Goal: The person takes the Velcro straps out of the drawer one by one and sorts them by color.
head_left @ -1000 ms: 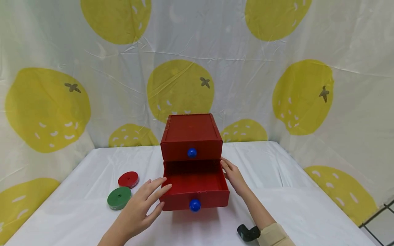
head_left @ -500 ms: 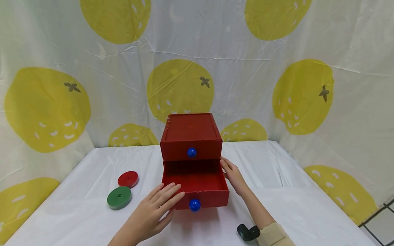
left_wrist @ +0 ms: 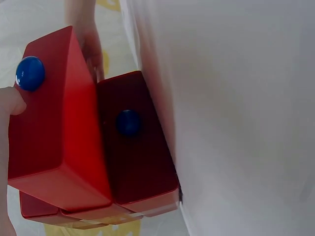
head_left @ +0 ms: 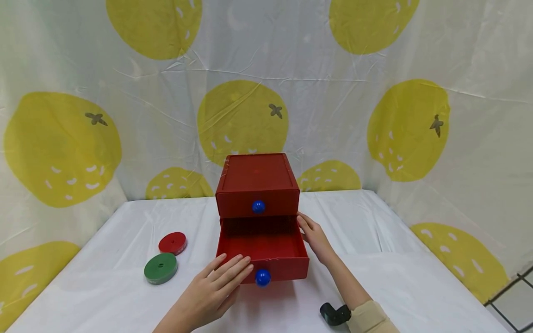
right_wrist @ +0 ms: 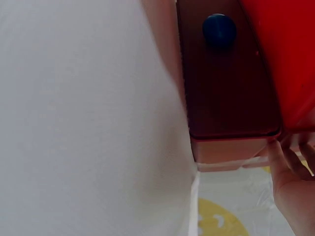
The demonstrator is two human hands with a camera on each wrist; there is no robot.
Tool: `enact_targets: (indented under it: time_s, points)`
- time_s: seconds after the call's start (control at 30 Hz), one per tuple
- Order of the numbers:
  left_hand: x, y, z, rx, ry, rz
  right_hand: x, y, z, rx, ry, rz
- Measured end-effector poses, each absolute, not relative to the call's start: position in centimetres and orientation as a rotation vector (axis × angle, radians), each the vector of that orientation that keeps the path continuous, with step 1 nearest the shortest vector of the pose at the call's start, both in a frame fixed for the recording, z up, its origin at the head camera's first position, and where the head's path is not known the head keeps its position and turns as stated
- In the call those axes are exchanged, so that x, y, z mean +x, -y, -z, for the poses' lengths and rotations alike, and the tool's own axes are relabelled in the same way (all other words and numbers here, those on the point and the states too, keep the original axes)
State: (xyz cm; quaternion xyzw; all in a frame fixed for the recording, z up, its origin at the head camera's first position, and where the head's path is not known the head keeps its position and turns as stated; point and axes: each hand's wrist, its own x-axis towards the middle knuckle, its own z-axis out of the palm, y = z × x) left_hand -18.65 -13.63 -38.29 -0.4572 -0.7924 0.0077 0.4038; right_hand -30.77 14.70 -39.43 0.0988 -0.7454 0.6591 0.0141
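Note:
A red drawer cabinet (head_left: 258, 172) with blue round knobs stands in the middle of the table. Its middle drawer (head_left: 287, 269) is pulled out, and nothing lies on the part of its floor that shows. My left hand (head_left: 212, 291) has its fingers extended over the left part of that drawer's front, left of the blue knob (head_left: 263, 277); in the left wrist view the thumb (left_wrist: 15, 102) lies against the front below the knob. My right hand (head_left: 317, 239) rests its fingers along the cabinet's right side. The closed bottom drawer (right_wrist: 231, 93) shows in the right wrist view.
To the left, a red disc-like roll (head_left: 172, 243) lies behind a green one (head_left: 160, 268) on the white-covered table (head_left: 354, 222). A black elbow-shaped pipe piece (head_left: 334, 314) lies beside the right sleeve (head_left: 370, 317). A lemon-patterned curtain (head_left: 325, 115) hangs behind.
My left hand has moved right from the open drawer's left edge onto its front, its fingers coming closer together. My right hand and the drawer have stayed in place.

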Motion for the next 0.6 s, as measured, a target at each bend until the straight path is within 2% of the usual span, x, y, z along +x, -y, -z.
enact_targets:
  time_s: [0.6]
  points:
    - [-18.84, 13.61, 38.98, -1.099, 2.029, -0.142, -30.91, -14.72, 39.51, 0.315, 2.314, -2.069]
